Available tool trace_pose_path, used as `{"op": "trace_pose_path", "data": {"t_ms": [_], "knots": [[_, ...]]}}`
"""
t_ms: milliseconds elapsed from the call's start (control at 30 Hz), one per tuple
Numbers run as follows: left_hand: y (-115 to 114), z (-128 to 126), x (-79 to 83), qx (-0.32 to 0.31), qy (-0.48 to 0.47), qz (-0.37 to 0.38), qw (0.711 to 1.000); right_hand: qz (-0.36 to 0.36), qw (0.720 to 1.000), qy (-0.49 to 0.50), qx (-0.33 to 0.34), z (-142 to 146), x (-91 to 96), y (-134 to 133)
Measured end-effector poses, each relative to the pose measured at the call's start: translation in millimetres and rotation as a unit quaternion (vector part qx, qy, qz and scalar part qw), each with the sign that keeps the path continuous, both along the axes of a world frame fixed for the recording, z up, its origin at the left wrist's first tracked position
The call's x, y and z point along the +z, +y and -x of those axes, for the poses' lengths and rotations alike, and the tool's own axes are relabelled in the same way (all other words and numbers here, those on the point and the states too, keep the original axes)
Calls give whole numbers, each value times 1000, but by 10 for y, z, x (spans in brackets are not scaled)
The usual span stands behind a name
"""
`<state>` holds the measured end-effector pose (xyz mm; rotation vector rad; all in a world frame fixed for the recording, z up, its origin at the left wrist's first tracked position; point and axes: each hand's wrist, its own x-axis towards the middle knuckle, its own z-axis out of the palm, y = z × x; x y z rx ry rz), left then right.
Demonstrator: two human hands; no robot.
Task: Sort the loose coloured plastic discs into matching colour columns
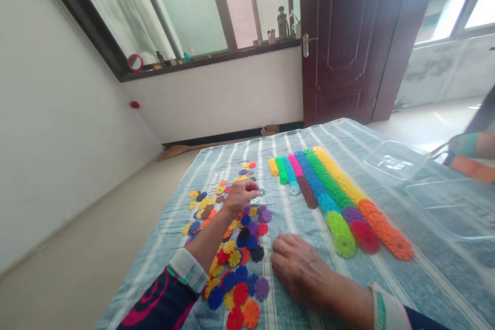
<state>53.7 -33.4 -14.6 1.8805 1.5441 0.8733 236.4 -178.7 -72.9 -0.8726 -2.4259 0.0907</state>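
My left hand [242,196] reaches over a loose pile of notched plastic discs [234,258] in yellow, blue, red, orange, purple, black and brown. Its thumb and forefinger are pinched together. A pale, see-through disc [262,192] shows right at those fingertips; whether it is held or lies on the cloth is unclear. Closer to me, my right hand [303,268] rests on the cloth with curled fingers, just right of the pile. What its fingers hold, if anything, is hidden. Rows of overlapping discs sorted by colour, such as a yellow-and-orange row [340,175], lie farther right.
A striped blue cloth [282,216] covers the bed-like surface. Clear plastic boxes [394,162] stand on its right side. Another person's arm [474,144], blurred, is at the right edge. Behind are a dark red door [348,36] and a window sill [216,59] with small items.
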Motion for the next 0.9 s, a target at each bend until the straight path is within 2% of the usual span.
{"op": "trace_pose_path", "data": {"t_ms": [133,267,600,767,900], "knots": [[-98,-513,-117,-104,8,-2,995,-3,1000,-15,-4,1,4,12],[-91,-791,-213,-128,27,-37,991,-7,1000,-16,-9,10,-24,20],[94,-944,-306,-89,108,-85,986,-27,999,-19,-15,7,9,23],[36,-966,-250,-54,185,-109,975,-30,999,-19,-17,8,4,25],[-44,-978,-212,-22,240,-72,968,-32,999,-17,-17,19,-16,30]]}}
